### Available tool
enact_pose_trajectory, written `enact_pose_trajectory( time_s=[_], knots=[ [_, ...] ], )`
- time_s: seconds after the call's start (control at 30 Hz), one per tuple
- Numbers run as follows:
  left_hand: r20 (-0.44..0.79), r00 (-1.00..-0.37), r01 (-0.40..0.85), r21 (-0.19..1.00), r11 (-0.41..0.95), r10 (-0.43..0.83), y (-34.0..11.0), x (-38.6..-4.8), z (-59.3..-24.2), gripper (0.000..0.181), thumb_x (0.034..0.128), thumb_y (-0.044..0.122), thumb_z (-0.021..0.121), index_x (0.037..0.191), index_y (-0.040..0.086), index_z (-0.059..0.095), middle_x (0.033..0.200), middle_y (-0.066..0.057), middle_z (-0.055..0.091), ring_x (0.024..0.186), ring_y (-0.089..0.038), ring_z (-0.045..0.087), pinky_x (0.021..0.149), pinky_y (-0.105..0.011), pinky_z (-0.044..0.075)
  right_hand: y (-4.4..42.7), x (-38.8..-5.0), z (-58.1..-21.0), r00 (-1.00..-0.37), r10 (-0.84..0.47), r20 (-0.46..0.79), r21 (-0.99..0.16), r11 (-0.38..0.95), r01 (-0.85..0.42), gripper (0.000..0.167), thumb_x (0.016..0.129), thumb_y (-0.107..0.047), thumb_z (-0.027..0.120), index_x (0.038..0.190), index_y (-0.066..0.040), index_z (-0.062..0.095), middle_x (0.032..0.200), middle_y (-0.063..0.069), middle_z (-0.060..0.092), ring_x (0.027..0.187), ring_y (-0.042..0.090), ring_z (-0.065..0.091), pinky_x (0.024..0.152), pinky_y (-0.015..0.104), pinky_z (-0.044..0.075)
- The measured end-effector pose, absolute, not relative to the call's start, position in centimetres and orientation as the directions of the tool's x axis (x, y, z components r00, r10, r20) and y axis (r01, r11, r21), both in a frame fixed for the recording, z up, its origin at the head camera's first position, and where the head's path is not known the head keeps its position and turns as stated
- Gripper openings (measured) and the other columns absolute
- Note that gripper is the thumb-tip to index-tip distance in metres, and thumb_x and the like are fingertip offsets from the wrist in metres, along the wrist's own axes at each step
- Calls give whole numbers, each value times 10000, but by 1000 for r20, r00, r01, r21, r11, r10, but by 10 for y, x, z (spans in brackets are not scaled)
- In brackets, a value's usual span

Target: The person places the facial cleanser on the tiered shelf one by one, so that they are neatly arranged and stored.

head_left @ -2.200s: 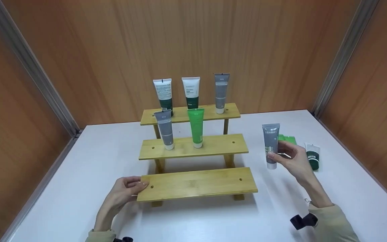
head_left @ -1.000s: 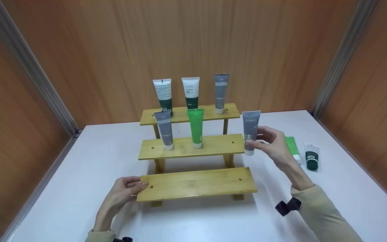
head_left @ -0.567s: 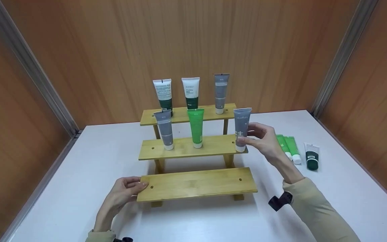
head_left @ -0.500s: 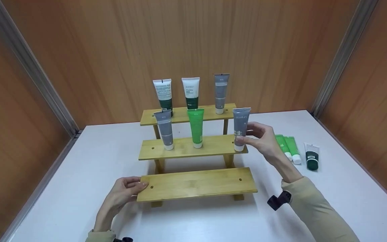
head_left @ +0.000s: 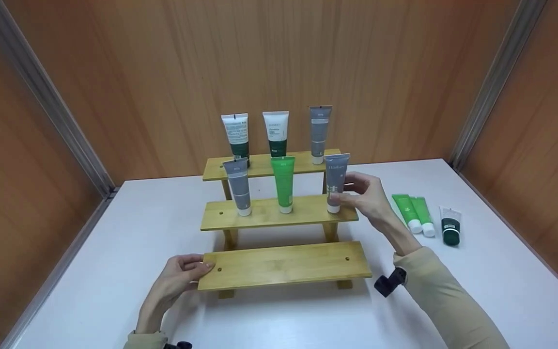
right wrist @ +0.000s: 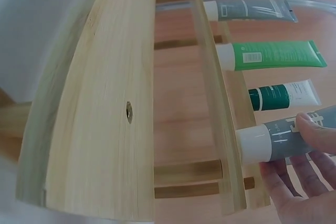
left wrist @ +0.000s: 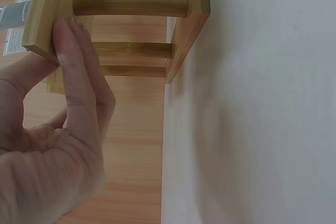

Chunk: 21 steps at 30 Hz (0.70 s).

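Note:
My right hand (head_left: 367, 198) pinches a grey tube (head_left: 336, 180) with a white cap, held upright cap-down at the right part of the middle shelf (head_left: 308, 213). In the right wrist view the cap (right wrist: 254, 144) is at the shelf board; whether it touches cannot be told. My left hand (head_left: 175, 277) grips the left end of the bottom shelf (head_left: 284, 265), thumb on top and fingers beneath, as the left wrist view shows. On the middle shelf also stand another grey tube (head_left: 238, 186) and a green tube (head_left: 284, 184).
Two white-and-dark-green tubes (head_left: 236, 133) and a grey tube (head_left: 319, 131) stand on the top shelf (head_left: 259, 165). Right of the rack, two green tubes (head_left: 407, 212) and a white-and-green tube (head_left: 451, 226) lie on the white table (head_left: 90, 252). Wooden walls enclose the table.
My right hand has carried the grey tube leftward from beside the lying tubes to the middle shelf's right part. My left hand has stayed on the bottom shelf.

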<state>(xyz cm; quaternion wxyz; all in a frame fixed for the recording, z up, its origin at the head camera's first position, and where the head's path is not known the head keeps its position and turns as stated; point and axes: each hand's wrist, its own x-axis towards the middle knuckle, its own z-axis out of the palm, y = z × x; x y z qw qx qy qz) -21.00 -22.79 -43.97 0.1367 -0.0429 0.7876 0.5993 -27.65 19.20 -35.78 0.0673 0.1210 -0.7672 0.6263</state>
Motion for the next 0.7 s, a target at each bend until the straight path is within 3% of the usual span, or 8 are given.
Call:
enact_pose_trajectory(
  time_s=[0.33, 0.7],
  knots=[
    [-268, -957, -229, 931, 285, 110, -228, -209, -438, 593, 936, 231, 713, 1338, -148, 499, 963, -54, 748, 817, -124, 721, 766, -296, 633, 186, -282, -359, -965, -109, 239, -947, 193, -257, 486, 837, -83, 804, 1291, -18, 641, 1199, 85, 677, 1134, 233, 627, 1033, 382, 508],
    [-263, -953, -219, 940, 263, 148, -230, -211, -442, 600, 958, 190, 681, 1370, -178, 447, 956, -25, 753, 818, -111, 723, 755, -289, 632, 182, -285, -359, -963, -126, 238, -944, 202, -260, 510, 835, -98, 810, 1305, -19, 630, 1235, 132, 659, 1141, 228, 624, 1006, 330, 527]
  ],
)
